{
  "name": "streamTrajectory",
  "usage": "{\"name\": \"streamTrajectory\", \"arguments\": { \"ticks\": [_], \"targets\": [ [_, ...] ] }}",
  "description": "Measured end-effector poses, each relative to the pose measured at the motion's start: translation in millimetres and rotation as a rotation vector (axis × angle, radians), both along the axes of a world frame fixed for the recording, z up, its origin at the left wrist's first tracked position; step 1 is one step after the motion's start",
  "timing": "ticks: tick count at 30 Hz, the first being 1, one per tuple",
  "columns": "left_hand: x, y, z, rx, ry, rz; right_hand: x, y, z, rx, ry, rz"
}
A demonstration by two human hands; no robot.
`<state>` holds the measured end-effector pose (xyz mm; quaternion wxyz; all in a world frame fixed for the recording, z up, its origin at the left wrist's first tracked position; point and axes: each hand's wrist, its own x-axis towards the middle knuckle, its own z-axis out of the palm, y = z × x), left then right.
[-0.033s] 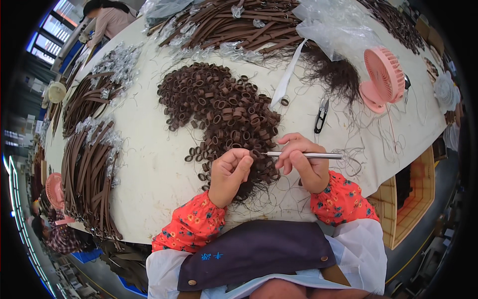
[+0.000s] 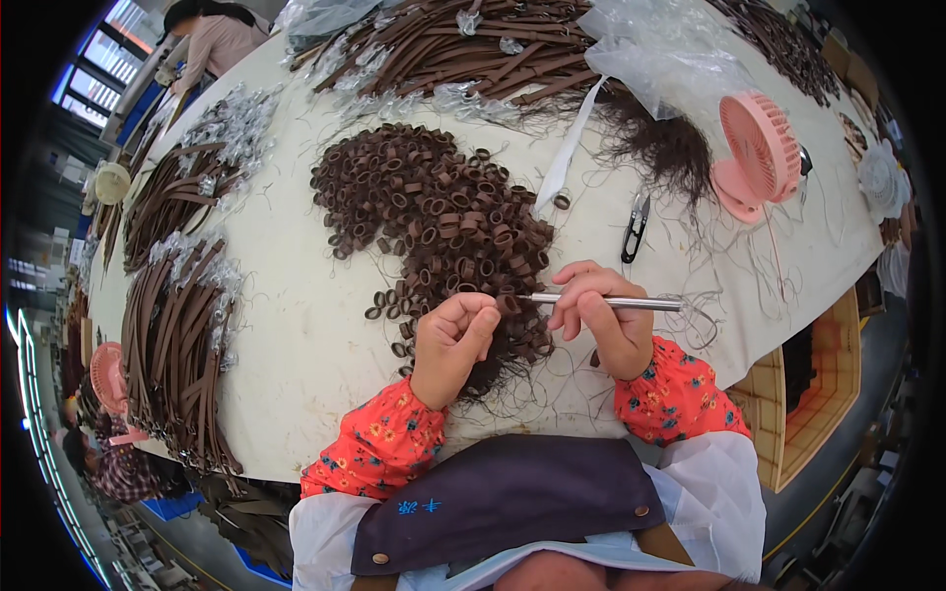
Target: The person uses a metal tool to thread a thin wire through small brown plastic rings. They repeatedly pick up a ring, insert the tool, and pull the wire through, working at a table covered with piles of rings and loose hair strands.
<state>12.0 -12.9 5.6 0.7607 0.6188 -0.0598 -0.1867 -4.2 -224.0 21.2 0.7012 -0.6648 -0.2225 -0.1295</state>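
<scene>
My left hand [image 2: 451, 345] pinches a small brown strap loop [image 2: 508, 304] between thumb and fingertips, above a heap of similar loops [image 2: 463, 222]. From the right, my right hand [image 2: 609, 320] grips a slim silver metal tool [image 2: 641, 303], held level. Its thin tip points left at the loop; whether it touches the loop is too small to tell. Loose dark threads [image 2: 567, 389] lie under both hands. Beyond my right hand is a pair of black-handled thread snips [image 2: 636, 231], and one single loop [image 2: 562, 201] sits apart from the heap.
Bundles of brown straps [image 2: 182, 345] with plastic-wrapped ends lie at the left, and more straps [image 2: 453, 49] at the back. A pink fan [image 2: 757, 153] stands at the right, near a dark tangle of thread [image 2: 660, 143]. Another person [image 2: 212, 44] bends over at the far left.
The metal tool in my right hand has shifted slightly right, its tip drawn a little away from the loop. My left hand has barely moved.
</scene>
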Motion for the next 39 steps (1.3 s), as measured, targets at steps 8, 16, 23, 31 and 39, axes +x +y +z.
{"name": "streamTrajectory", "arguments": {
  "ticks": [8,16,23,31,39],
  "targets": [
    [10.6,17.7,12.8,0.474,-0.409,0.083,0.3,5.3,-2.9,0.136,0.188,-0.052],
    [4.0,7.4,28.2,0.817,-1.025,-0.121,1.8,5.0,-4.5,0.121,0.195,-0.073],
    [-0.5,4.4,15.8,0.832,-1.02,-0.195,2.8,2.6,-5.3,0.119,0.194,-0.086],
    [-10.2,4.7,16.7,0.014,-0.066,-0.176,-0.7,8.2,6.8,-0.304,-0.071,0.019],
    [-8.1,-2.2,11.5,-0.043,-0.088,-0.086,-1.1,15.3,0.5,-0.333,-0.07,-0.026]
  ]
}}
